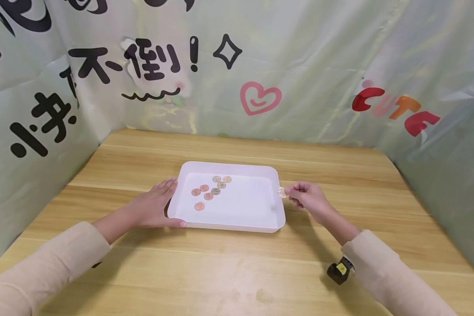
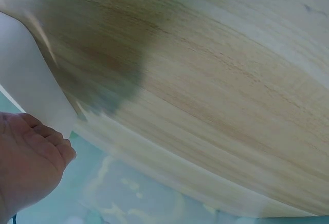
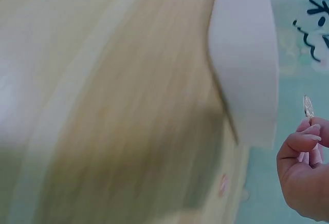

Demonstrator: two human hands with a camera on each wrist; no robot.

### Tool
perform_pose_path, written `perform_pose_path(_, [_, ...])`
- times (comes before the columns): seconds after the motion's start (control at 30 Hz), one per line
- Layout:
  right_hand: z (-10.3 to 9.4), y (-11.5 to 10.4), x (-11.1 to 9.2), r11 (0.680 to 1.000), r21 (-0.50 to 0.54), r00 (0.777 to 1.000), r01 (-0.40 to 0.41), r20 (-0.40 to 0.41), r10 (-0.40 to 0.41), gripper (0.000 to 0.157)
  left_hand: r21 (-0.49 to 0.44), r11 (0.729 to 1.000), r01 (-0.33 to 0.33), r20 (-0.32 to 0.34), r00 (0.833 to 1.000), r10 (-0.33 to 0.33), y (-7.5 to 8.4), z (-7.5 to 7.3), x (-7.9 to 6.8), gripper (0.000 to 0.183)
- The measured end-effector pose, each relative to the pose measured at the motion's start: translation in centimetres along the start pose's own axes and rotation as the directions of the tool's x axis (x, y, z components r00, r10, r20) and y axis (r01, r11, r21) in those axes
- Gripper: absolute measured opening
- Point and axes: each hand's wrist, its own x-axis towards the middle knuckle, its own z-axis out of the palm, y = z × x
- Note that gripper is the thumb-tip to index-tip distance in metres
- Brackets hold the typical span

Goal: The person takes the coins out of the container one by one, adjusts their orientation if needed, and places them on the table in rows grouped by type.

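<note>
Holds a pale gold coin [image 1: 282, 192] upright in a tight thumb-and-finger pinch of the right hand [image 1: 309, 199], seemingly caught by its margin to leave the face free, at the right rim of a white tray [image 1: 253, 202], contact impossible to tell. Shows eight coins [image 1: 208, 196] lying flat inside, walled in. Spreads the left hand [image 1: 156, 206] around the near-left corner, fingers extended, presumably steadying it on the wood-grained table [image 1: 229, 267].
</note>
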Motion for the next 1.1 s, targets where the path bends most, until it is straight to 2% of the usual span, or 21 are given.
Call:
perform_pose_path(0.2, [-1.5,2.3,0.0,0.999,-0.036,1.000,-0.013,-0.009,0.013,0.015,0.005,1.000,0.007,0.013,1.000,-0.007,-0.1,0.0,0.1,0.112])
perform_pose_path(0.43, [-2.3,4.1,-0.1,0.992,-0.091,0.996,-0.089,-0.001,0.090,0.014,0.002,1.000,0.008,0.011,1.000,-0.008,-0.1,0.0,0.0,0.112])
perform_pose_path(0.6, [-2.5,4.5,-0.1,0.984,-0.127,0.993,-0.121,0.001,0.122,0.016,0.007,1.000,0.001,0.005,1.000,-0.001,0.0,-0.2,-0.1,0.112])
perform_pose_path(1.1, [-2.5,4.5,0.1,0.967,-0.226,0.992,-0.121,0.005,0.125,0.014,0.011,1.000,0.000,0.010,1.000,0.000,-0.3,0.1,0.1,0.113])
